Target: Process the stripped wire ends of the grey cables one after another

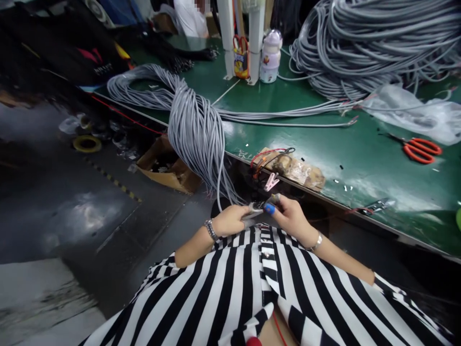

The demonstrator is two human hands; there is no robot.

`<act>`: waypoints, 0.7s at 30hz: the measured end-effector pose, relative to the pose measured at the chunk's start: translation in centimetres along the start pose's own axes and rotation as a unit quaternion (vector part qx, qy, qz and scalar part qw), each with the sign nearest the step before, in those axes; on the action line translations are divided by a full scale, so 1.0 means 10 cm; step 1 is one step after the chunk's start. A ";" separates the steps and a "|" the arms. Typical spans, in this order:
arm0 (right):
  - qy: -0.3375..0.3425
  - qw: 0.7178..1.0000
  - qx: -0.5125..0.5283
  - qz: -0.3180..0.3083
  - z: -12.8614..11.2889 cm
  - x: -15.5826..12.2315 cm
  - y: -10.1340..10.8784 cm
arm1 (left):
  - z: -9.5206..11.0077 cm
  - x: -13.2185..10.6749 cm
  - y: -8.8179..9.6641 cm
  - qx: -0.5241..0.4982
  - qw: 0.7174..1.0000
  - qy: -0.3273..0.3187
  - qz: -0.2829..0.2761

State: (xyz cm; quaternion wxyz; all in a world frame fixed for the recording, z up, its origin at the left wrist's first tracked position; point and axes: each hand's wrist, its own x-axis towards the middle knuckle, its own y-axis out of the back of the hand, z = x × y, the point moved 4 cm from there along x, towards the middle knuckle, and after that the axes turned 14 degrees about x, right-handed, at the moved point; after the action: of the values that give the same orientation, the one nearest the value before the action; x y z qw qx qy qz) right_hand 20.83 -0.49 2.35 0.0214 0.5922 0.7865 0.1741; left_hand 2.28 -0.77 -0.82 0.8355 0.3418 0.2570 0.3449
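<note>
My left hand (230, 221) is closed, its covered fingertips pinching a grey cable (256, 211) just in front of my striped shirt. My right hand (293, 218), with blue wrapping on the thumb, is pinched at the tip of that same cable; the exact bit between its fingers is too small to make out. Behind my left hand, a big bundle of grey cables (196, 127) hangs over the bench edge. A pink clip (271, 181) sits at the edge, just beyond my hands, beside a taped block (300, 171) with red and black wires.
On the green bench (288, 137) lie orange-handled scissors (421, 150), pliers (378, 206), a plastic bag (418, 113) and a large grey cable coil (378, 48). A bottle (271, 56) stands by a white post. Below are a cardboard box (169, 166) and a tape roll (87, 143). Another person (190, 18) is behind.
</note>
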 end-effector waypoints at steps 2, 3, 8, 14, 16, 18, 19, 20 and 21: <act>-0.011 0.999 -0.001 0.043 0.07 -0.01 0.08 | 0.03 0.01 0.00 -0.065 0.996 0.024 0.063; -0.012 0.998 0.004 0.060 0.09 -0.02 0.12 | 0.05 0.00 0.01 -0.081 0.991 0.040 0.098; 0.045 0.997 0.026 0.054 0.08 -0.10 0.14 | 0.18 -0.05 0.17 0.033 0.965 0.049 0.254; 0.045 0.999 0.023 -0.009 0.02 -0.09 0.01 | 0.25 -0.16 0.30 0.206 0.924 -0.048 0.320; 0.016 1.000 0.005 -0.009 0.07 -0.05 0.00 | 0.25 -0.17 0.27 0.248 0.919 -0.070 0.297; -0.005 1.000 0.004 -0.019 0.13 -0.02 -0.04 | 0.25 -0.17 0.24 0.271 0.919 -0.083 0.275; -0.016 0.999 0.021 -0.028 0.16 -0.01 -0.07 | 0.25 -0.16 0.22 0.278 0.919 -0.084 0.267; -0.030 0.998 0.050 -0.033 0.20 -0.01 -0.09 | 0.26 -0.16 0.21 0.285 0.918 -0.082 0.262; -0.046 0.995 0.086 -0.029 0.24 0.00 -0.12 | 0.27 -0.15 0.19 0.293 0.916 -0.079 0.262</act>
State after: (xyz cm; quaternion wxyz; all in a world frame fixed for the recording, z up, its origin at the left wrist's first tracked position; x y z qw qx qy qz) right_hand 20.32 -0.20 -0.24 0.0120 0.5759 0.8137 0.0779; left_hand 2.36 -1.95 2.60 0.5952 0.6526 0.1806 0.4327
